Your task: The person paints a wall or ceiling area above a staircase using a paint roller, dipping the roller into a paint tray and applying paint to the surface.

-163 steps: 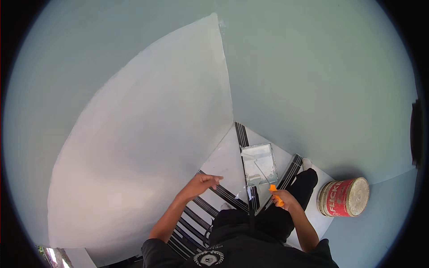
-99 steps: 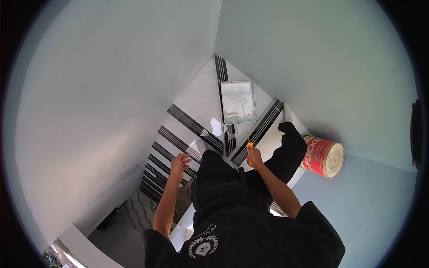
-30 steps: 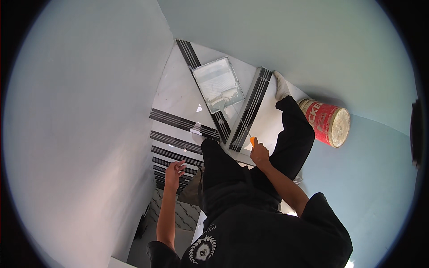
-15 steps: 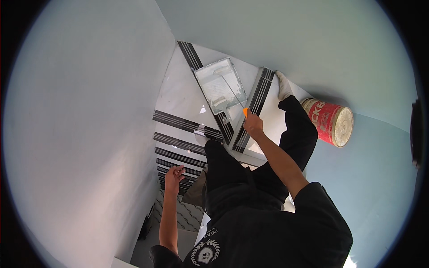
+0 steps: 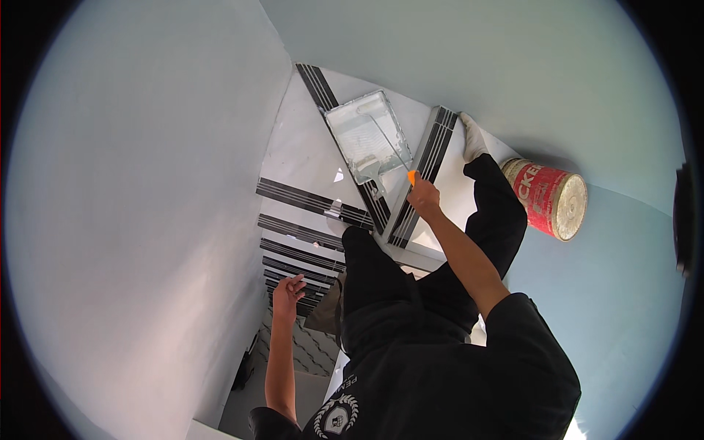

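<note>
My right hand [image 5: 424, 196] is closed round the orange handle of a paint roller [image 5: 412, 177]. Its thin rod reaches into a paint tray [image 5: 402, 141] smeared with white paint, where the small roller head lies near the far end. A paint-coated flat tool with a handle, perhaps a brush [image 5: 369, 170], rests at the tray's near end. My left hand [image 5: 288, 292] hangs over the lower stairs with its fingers apart and partly curled, holding nothing.
White steps with black striped edges [image 5: 315, 202] run down at the left. A red and white bucket [image 5: 543, 196] stands against the right wall. Pale walls rise on both sides; my feet are on the steps beside the tray.
The whole view has shifted slightly. The roller head has moved a little within the tray, toward its far edge. My left hand keeps much the same pose.
</note>
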{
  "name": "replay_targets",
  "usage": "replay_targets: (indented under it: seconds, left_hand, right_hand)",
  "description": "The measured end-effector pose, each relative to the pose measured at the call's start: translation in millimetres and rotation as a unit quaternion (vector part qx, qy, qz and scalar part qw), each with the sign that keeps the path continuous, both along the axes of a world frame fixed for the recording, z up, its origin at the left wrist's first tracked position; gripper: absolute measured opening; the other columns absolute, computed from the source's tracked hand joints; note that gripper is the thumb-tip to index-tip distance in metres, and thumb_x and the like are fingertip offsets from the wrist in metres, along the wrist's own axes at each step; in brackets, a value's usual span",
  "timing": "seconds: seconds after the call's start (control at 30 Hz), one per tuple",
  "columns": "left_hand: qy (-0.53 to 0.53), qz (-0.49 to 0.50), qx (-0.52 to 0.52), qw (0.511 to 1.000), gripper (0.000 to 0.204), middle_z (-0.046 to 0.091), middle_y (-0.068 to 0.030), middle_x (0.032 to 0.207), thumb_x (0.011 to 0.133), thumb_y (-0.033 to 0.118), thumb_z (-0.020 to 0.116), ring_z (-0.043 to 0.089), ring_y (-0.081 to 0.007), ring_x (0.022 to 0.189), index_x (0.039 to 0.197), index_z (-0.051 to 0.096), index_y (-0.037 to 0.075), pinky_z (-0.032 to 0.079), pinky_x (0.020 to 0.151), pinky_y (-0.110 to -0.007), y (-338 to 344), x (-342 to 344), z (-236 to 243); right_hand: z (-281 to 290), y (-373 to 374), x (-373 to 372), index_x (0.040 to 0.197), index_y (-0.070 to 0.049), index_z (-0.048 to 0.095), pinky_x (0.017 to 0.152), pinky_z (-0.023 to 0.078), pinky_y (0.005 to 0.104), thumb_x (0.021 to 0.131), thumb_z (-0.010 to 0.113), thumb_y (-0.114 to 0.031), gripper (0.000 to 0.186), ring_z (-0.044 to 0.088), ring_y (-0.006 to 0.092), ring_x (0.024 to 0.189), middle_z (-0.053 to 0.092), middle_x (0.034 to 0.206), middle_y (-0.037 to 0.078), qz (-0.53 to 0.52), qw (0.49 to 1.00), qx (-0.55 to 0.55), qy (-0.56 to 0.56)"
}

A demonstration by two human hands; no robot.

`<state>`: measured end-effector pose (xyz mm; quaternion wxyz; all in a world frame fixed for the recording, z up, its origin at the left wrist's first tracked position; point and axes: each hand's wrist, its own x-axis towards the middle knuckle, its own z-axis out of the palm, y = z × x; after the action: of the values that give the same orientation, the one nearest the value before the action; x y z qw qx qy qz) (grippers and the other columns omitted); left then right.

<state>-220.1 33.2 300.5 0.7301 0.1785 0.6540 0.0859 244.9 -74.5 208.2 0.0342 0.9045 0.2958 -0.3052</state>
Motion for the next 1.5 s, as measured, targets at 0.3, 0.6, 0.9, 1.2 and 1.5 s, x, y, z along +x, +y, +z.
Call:
replay_targets:
  seconds: [0.3, 0.6, 0.9, 1.2, 1.5]
  left_hand:
    - [-0.011, -0.007, -0.007, 1.0, 0.028, 0.069, -0.0122, 0.117, 0.098, 0.023, 0.049, 0.066, -0.0195, 0.096, 0.072, 0.045, 0.014, 0.05, 0.075, -0.036, 4, -5, -5]
    - [-0.013, 0.002, 0.004, 1.0, 0.027, 0.068, -0.0121, 0.118, 0.097, 0.025, 0.049, 0.066, -0.0205, 0.099, 0.073, 0.045, 0.014, 0.049, 0.076, -0.036, 2, -17, 1]
    - [-0.02, -0.007, 0.01, 1.0, 0.026, 0.069, -0.0115, 0.115, 0.097, 0.025, 0.05, 0.067, -0.0202, 0.096, 0.073, 0.046, 0.015, 0.05, 0.077, -0.038, 7, -10, 6]
    - [-0.011, -0.003, 0.008, 1.0, 0.026, 0.07, -0.0113, 0.115, 0.096, 0.024, 0.05, 0.067, -0.0206, 0.096, 0.072, 0.045, 0.015, 0.049, 0.078, -0.038, 18, -18, 16]
    - [-0.027, -0.053, 0.051, 0.997, 0.026, 0.069, -0.0108, 0.115, 0.097, 0.027, 0.047, 0.064, -0.021, 0.101, 0.074, 0.044, 0.016, 0.045, 0.083, -0.039, 49, 18, 41]
  right_hand:
    - [9, 4, 2, 0.136, -0.006, 0.047, 0.077, 0.057, 0.0462, 0.085, 0.063, -0.017, 0.054, 0.07, 0.0366, 0.087, 0.069, 0.092, 0.02, 0.006, 1.0, -0.004, -0.006]
    - [7, 4, 9, 0.131, -0.004, 0.049, 0.078, 0.057, 0.0462, 0.083, 0.064, -0.016, 0.051, 0.07, 0.0363, 0.088, 0.07, 0.09, 0.02, 0.005, 1.0, -0.01, -0.002]
    - [24, 19, 11, 0.125, -0.001, 0.055, 0.079, 0.057, 0.0458, 0.081, 0.063, -0.012, 0.046, 0.069, 0.037, 0.092, 0.07, 0.095, 0.022, 0.008, 1.0, 0.015, 0.009]
    - [39, 4, 12, 0.119, -0.002, 0.057, 0.082, 0.057, 0.0456, 0.079, 0.063, -0.01, 0.041, 0.07, 0.0364, 0.093, 0.07, 0.096, 0.022, 0.007, 1.0, 0.017, 0.016]
    - [115, -38, 2, 0.132, -0.009, 0.056, 0.084, 0.055, 0.0459, 0.083, 0.066, -0.018, 0.051, 0.069, 0.0368, 0.092, 0.07, 0.096, 0.021, -0.008, 0.999, 0.031, -0.009]
